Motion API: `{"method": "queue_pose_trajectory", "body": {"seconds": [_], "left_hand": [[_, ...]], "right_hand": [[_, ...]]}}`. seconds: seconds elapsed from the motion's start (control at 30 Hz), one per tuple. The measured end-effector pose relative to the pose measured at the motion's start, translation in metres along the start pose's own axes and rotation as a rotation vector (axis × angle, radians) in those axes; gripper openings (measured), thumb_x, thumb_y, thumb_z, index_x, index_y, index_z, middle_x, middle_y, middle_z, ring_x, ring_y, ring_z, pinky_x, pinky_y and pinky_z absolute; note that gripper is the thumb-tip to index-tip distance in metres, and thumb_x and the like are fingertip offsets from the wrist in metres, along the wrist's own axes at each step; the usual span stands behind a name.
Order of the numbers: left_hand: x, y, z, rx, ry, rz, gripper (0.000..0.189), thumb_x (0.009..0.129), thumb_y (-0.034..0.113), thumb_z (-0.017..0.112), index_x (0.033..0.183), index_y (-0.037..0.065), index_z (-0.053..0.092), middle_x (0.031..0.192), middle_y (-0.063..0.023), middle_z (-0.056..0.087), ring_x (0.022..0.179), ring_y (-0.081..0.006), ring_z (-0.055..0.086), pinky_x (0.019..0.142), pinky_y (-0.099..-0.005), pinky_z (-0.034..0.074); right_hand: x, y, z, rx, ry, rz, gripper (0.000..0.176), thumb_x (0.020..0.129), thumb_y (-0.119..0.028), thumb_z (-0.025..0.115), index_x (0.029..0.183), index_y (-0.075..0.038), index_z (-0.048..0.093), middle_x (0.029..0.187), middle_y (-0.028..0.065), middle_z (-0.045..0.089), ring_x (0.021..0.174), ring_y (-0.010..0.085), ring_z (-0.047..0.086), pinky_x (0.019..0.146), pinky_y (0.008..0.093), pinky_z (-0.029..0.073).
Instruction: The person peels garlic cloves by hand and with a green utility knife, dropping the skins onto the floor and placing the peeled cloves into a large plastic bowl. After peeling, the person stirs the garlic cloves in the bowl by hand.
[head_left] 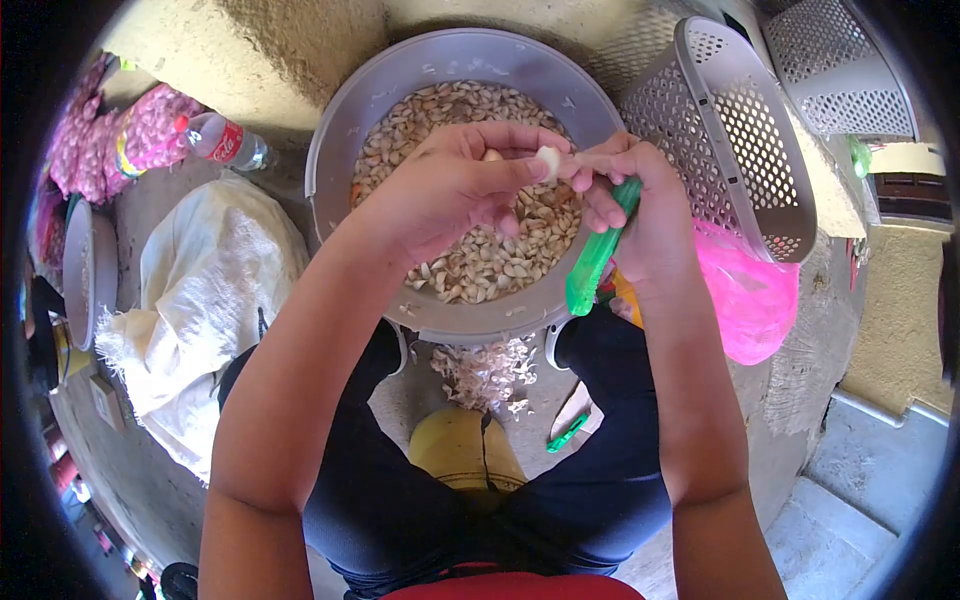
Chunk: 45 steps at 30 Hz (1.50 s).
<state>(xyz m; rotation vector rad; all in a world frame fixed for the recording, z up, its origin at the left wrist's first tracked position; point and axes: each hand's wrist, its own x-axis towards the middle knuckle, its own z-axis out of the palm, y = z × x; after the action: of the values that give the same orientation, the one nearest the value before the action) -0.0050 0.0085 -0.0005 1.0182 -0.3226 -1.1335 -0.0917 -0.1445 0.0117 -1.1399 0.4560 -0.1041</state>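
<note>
My left hand (465, 182) is above the basin, its fingers closed in a pinch on a pale garlic clove (548, 162). Close against it, my right hand (648, 205) grips a green-handled knife (600, 258), the handle slanting down toward my right knee; the blade is hidden by the fingers. The right fingertips meet the clove's side. Below both hands sits a wide grey basin (465, 326), holding many garlic cloves (470, 262) in what looks like water.
Garlic skins (485, 372) lie between my feet, before a yellow stool (462, 445). At right are a grey perforated basket (665, 130) and a pink plastic bag (748, 295). A white sack (205, 270), a cola bottle (225, 140) and pink net bags (150, 125) are at left.
</note>
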Motion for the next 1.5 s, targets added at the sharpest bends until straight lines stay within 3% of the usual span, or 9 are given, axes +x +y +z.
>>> {"method": "queue_pose_trajectory", "body": {"seconds": [0.27,0.47,0.57,0.77,0.87,1.0,1.17,1.3,1.5], "left_hand": [[0.000,0.002,0.003,-0.037,0.104,0.036,0.030,0.082,0.015,0.057,0.108,0.001,0.052,0.079,0.0005,0.056,0.050,-0.0022,0.044,0.048,-0.0173,0.044],[0.003,-0.002,-0.001,0.095,0.146,0.048,0.027,0.082,0.018,0.058,0.104,0.003,0.054,0.081,0.0005,0.056,0.055,-0.0032,0.048,0.049,-0.0172,0.042],[0.004,-0.004,-0.002,0.166,0.164,0.063,0.026,0.082,0.019,0.058,0.102,0.003,0.055,0.082,0.0003,0.056,0.058,-0.0039,0.049,0.050,-0.0180,0.043],[0.006,-0.009,-0.004,0.196,0.166,0.081,0.026,0.081,0.020,0.059,0.101,0.004,0.056,0.081,0.0004,0.056,0.058,-0.0035,0.050,0.049,-0.0177,0.043],[0.006,-0.009,-0.002,0.180,0.169,0.081,0.026,0.081,0.020,0.059,0.102,0.004,0.055,0.078,0.0012,0.055,0.057,-0.0026,0.048,0.049,-0.0176,0.043],[0.004,-0.007,0.002,0.198,0.173,0.061,0.025,0.082,0.019,0.058,0.101,0.004,0.056,0.075,0.0027,0.052,0.053,-0.0018,0.046,0.049,-0.0174,0.043],[0.004,-0.003,0.003,-0.086,0.196,0.020,0.027,0.083,0.018,0.055,0.107,0.005,0.051,0.092,-0.0019,0.058,0.048,-0.0004,0.041,0.048,-0.0171,0.043],[0.005,-0.006,-0.008,-0.220,0.104,0.057,0.029,0.086,0.018,0.050,0.112,0.005,0.046,0.107,-0.0053,0.056,0.046,0.0013,0.037,0.048,-0.0170,0.043],[0.006,-0.008,-0.012,-0.299,0.050,0.042,0.025,0.088,0.018,0.047,0.109,0.004,0.047,0.107,-0.0019,0.056,0.045,0.0022,0.036,0.048,-0.0170,0.043]], "right_hand": [[-0.002,-0.003,0.003,-0.416,0.005,0.012,0.015,0.075,-0.016,0.055,0.077,-0.002,0.053,0.069,0.0091,0.058,0.048,0.0087,0.046,0.045,0.0226,0.038],[-0.001,0.011,0.009,-0.739,0.129,-0.419,0.022,0.074,-0.018,0.064,0.089,-0.003,0.057,0.076,0.0068,0.058,0.073,0.0138,0.055,0.066,0.0255,0.044],[-0.005,0.009,0.013,-0.886,0.093,-0.491,0.022,0.074,-0.019,0.065,0.087,-0.003,0.058,0.072,0.0071,0.058,0.068,0.0124,0.054,0.062,0.0261,0.044],[-0.005,0.011,0.010,-0.926,0.146,-0.452,0.016,0.075,-0.016,0.063,0.081,-0.002,0.060,0.064,0.0097,0.057,0.058,0.0141,0.052,0.057,0.0274,0.043],[-0.004,0.008,0.009,-0.820,0.146,-0.232,0.016,0.075,-0.015,0.062,0.082,-0.001,0.059,0.066,0.0117,0.058,0.058,0.0160,0.053,0.057,0.0279,0.043],[-0.002,0.011,0.007,-0.897,0.134,-0.321,0.016,0.074,-0.014,0.060,0.081,0.000,0.058,0.069,0.0143,0.059,0.061,0.0224,0.057,0.059,0.0300,0.044],[-0.005,0.008,0.011,-0.992,0.123,-0.341,0.015,0.073,-0.013,0.059,0.081,0.000,0.057,0.072,0.0167,0.059,0.066,0.0289,0.059,0.062,0.0314,0.045],[-0.006,0.009,0.010,-0.998,0.058,-0.356,0.015,0.073,-0.012,0.059,0.082,0.000,0.057,0.071,0.0153,0.059,0.064,0.0247,0.058,0.061,0.0304,0.045],[-0.003,0.011,0.011,-0.776,0.123,-0.217,0.017,0.075,-0.016,0.061,0.082,-0.001,0.059,0.066,0.0079,0.059,0.062,0.0121,0.056,0.059,0.0261,0.044]]}}
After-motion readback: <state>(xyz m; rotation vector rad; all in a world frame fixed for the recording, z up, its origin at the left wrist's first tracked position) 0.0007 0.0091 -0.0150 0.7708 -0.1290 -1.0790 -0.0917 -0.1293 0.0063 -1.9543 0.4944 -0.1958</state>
